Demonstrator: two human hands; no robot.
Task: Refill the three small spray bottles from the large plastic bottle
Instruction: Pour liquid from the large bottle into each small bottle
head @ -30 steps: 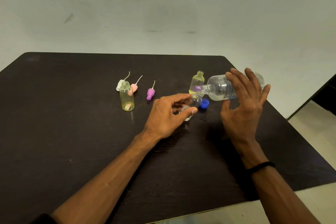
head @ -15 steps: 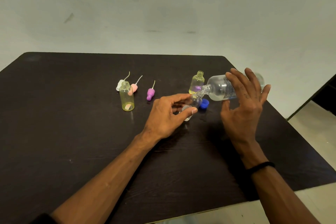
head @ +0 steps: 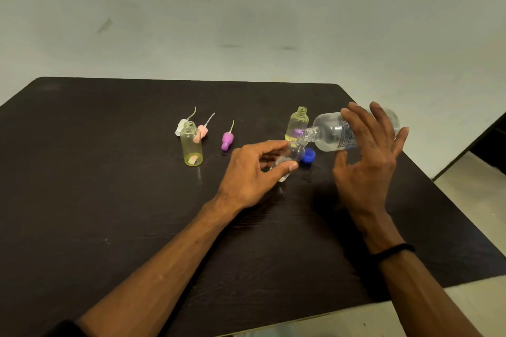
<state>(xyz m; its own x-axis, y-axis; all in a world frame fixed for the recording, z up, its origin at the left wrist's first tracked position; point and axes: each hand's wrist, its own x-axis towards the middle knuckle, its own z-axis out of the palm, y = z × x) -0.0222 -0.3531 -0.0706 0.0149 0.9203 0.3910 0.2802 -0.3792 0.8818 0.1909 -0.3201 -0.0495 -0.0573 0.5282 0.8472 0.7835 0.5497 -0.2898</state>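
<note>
Pouring step is underway. The right hand (head: 369, 161) is gripping the large clear plastic bottle (head: 332, 133), fingers curled over its top and thumb under, and is tipping it nearly horizontal w/ the open neck pointing left. The left hand (head: 254, 169) is pinching a small clear spray bottle (head: 294, 154) between thumb and fingertips, tilting it so its mouth is meeting the big bottle's neck. Fill level inside can't be read, the glass is too clear and partly hidden.

Two small yellow-tinted spray bottles are standing open on the dark bench (head: 109, 200): one (head: 298, 123) just beyond the pour, one (head: 191, 146) well to the left. Whether either is filled isn't clear. Three spray tops w/ dip tubes, white (head: 181, 127), pink (head: 203, 131) and purple (head: 227, 141), are lying near the left bottle. A blue screw cap (head: 308, 156) is lying just right of the held bottle.

Next move, prob.: levelling the big bottle slowly before overflow, then setting the small one upright.

Room: the far yellow bottle is sitting v. close to the big bottle's neck, so a careless swing could knock it. The bench's right edge is near the right hand; lots of open bench to the near left.
</note>
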